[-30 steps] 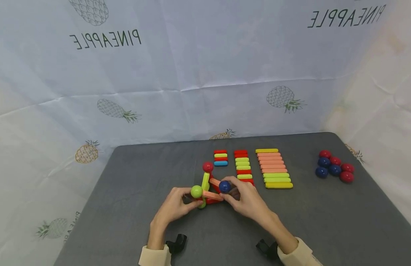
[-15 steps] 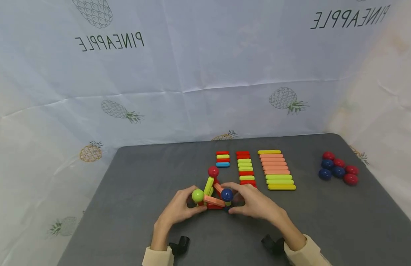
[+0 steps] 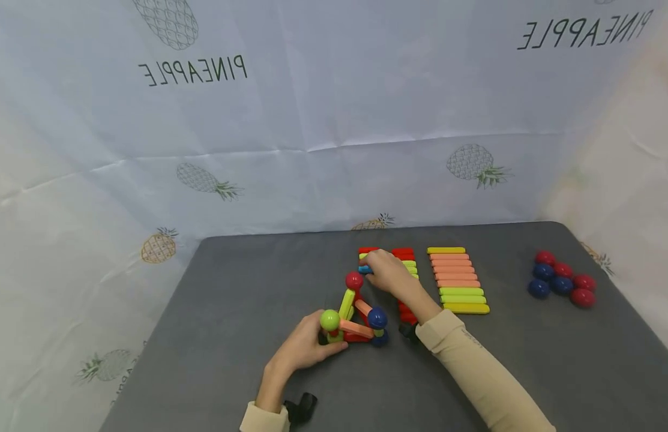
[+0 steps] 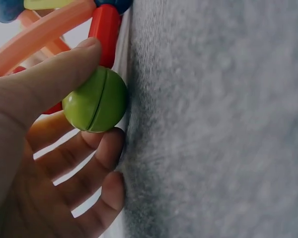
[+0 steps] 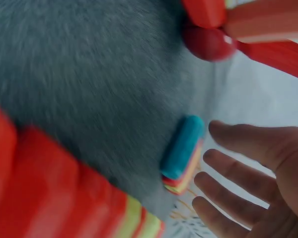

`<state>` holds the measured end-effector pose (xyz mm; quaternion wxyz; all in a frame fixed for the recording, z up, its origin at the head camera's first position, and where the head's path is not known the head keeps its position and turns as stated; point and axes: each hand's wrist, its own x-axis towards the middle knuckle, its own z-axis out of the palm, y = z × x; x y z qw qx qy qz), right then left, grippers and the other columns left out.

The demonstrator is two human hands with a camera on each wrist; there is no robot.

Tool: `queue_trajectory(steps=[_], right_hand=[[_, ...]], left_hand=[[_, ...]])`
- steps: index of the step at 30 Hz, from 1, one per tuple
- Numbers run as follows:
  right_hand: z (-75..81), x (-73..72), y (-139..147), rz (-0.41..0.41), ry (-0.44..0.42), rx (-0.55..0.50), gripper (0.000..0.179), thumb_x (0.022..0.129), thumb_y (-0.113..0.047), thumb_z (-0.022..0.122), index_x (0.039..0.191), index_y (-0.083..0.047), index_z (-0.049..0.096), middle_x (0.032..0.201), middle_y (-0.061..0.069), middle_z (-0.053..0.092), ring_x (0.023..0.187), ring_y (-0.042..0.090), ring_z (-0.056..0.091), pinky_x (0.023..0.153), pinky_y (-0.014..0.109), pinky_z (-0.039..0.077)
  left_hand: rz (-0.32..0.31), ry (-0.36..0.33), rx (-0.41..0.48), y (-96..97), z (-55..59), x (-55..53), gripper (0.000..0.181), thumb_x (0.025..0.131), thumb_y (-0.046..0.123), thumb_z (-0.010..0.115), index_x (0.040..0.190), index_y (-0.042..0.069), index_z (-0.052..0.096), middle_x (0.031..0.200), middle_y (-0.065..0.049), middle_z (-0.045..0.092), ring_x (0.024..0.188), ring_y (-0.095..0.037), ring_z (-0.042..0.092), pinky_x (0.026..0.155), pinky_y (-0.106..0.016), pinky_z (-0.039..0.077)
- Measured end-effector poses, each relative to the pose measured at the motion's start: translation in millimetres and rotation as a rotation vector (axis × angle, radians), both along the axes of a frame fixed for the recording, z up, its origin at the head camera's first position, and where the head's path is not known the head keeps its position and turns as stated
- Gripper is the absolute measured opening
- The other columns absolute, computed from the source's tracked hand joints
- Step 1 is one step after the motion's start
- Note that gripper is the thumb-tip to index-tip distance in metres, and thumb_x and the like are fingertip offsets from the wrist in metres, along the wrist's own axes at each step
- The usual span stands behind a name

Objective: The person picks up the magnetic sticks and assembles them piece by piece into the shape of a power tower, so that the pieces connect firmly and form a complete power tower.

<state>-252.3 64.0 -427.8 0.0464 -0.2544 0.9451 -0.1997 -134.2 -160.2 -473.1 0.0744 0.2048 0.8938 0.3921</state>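
Observation:
A stick-and-ball model of coloured rods joined to balls stands on the dark table. At its left side my left hand grips it. In the left wrist view the thumb and fingers of that hand are around a green ball, below a red rod. My right hand reaches over the small group of short rods behind the model. In the right wrist view this hand holds nothing, its fingers apart, close to a short blue rod.
A column of red and yellow-green rods lies partly under the right forearm. Right of it is a column of longer rods. Several red and blue balls sit near the table's right edge. A pineapple-print cloth hangs behind.
My right hand has left the blue-ball corner of the model and moved forward to the short rods. My left hand stays on the model.

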Motion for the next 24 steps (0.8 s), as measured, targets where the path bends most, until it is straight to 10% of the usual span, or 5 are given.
queue_trajectory(steps=[17,24], right_hand=[[-20.8,3.1,-3,-0.027,0.016,-0.015,0.031,0.083,0.016,0.069,0.108,0.002,0.078,0.117,0.018,0.075,0.112,0.034,0.069,0.094,0.044,0.059],[-17.4,7.9,-1,-0.07,0.012,-0.059,0.026,0.083,0.007,0.076,0.108,0.0,0.078,0.11,0.015,0.077,0.089,0.024,0.071,0.081,0.039,0.061]], left_hand=[[-0.016,-0.033,0.054,2.1,-9.9,3.1,0.047,0.086,0.031,0.084,0.125,0.013,0.064,0.105,0.002,0.068,0.088,-0.003,0.058,0.079,-0.024,0.051],[-0.017,-0.036,0.056,0.9,-11.4,1.9,0.046,0.086,0.032,0.083,0.125,0.015,0.065,0.105,0.003,0.069,0.087,-0.003,0.058,0.077,-0.023,0.051]])
